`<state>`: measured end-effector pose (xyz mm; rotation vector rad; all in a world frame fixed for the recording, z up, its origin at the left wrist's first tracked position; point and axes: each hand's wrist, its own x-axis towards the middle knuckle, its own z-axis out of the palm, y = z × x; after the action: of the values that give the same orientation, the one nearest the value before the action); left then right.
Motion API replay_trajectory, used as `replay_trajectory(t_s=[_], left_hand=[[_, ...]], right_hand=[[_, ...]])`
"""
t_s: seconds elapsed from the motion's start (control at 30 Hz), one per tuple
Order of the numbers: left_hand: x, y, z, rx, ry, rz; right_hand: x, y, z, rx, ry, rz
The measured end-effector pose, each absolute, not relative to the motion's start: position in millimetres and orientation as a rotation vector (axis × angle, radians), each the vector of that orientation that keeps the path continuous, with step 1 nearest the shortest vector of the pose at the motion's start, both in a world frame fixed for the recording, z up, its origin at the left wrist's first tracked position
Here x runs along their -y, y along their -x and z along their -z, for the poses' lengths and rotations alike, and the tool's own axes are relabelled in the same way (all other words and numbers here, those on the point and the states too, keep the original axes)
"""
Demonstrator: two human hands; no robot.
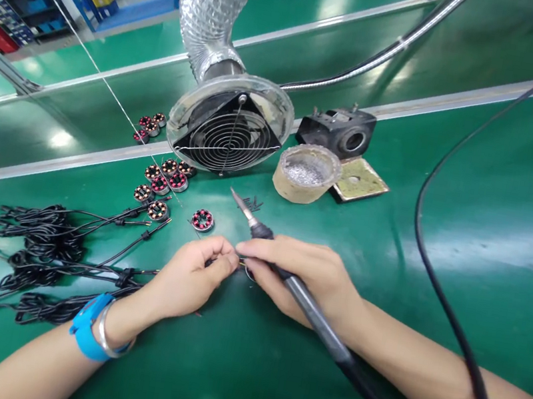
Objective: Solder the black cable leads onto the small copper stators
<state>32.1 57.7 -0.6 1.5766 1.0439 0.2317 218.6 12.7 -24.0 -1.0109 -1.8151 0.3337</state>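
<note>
My right hand (309, 277) is closed around a soldering iron (313, 315), whose bare metal tip points up and left, clear of the work. My left hand (194, 276) pinches a thin yellowish wire (242, 264) at its fingertips, close to my right fingers. Part of a small round metal rim (248, 273) shows below the right fingertips; most of it is hidden by my fingers. Just beyond my left hand, a motor stator (202, 220) with red windings lies on the green table. Short dark pieces (251, 204) are scattered near the iron's tip.
Several stators (160, 184) cluster to the left, beside bundles of black cables (46, 229). A round fume extractor (231, 133) hangs ahead on a foil duct. A tub with metallic bits (298, 191), a sponge tray (363, 181) and an iron stand (335, 131) stand back right. The iron's cord (423, 231) loops on the right.
</note>
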Motion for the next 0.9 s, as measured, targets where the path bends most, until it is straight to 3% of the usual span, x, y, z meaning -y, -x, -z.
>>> replay_trajectory(t_s=[0.27, 0.6, 0.9], left_hand=[[-56, -29, -5, -1.048, -1.727, -0.234], [-51, -35, 5, -1.086, -1.213, -0.265], [-45, -33, 10, -1.185, -1.285, -0.337]], right_hand=[[-12, -214, 25, 1.808, 0.989, -0.333], [-6, -208, 33, 1.822, 1.037, -0.220], [-6, -206, 33, 1.805, 1.153, -0.495]])
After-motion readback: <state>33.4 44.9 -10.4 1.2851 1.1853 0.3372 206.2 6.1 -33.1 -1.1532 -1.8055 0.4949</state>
